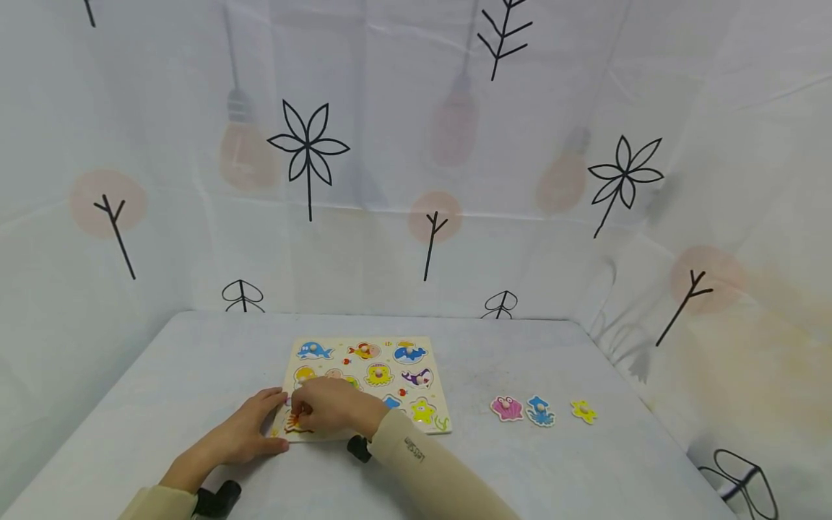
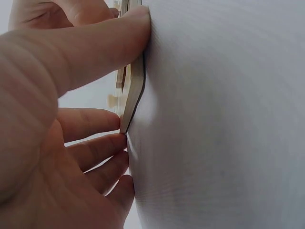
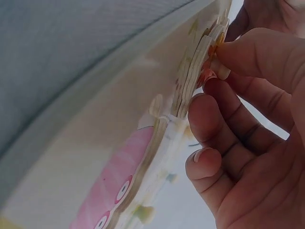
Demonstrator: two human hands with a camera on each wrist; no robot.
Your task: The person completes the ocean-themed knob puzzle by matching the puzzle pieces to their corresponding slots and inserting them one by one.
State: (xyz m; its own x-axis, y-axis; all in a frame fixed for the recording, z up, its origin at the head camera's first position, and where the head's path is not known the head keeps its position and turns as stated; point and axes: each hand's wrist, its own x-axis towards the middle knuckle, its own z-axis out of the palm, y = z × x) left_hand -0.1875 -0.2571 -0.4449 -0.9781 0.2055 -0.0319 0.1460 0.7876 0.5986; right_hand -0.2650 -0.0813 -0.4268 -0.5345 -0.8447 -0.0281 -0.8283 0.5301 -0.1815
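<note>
A wooden sea-animal peg puzzle board [image 1: 390, 361] lies flat on the grey table [image 1: 520, 469]. My left hand [image 1: 276, 427] rests on the table with straight fingers against the board's near left corner; in the left wrist view its thumb [image 2: 109, 38] and fingertips [image 2: 112, 121] press the board's edge [image 2: 135, 90]. My right hand [image 1: 304, 412] reaches over that same corner and pinches the small knob [image 3: 220, 71] of an orange puzzle piece [image 1: 295, 423], which sits tilted at the board's surface. The orange puzzle piece [image 3: 202, 55] shows edge-on in the right wrist view.
Three loose pieces lie in a row on the table to the right of the board: a pink shell [image 1: 507, 408], a blue squid [image 1: 541, 411] and a yellow star [image 1: 583, 412]. Patterned white curtains wall the table at the back and both sides.
</note>
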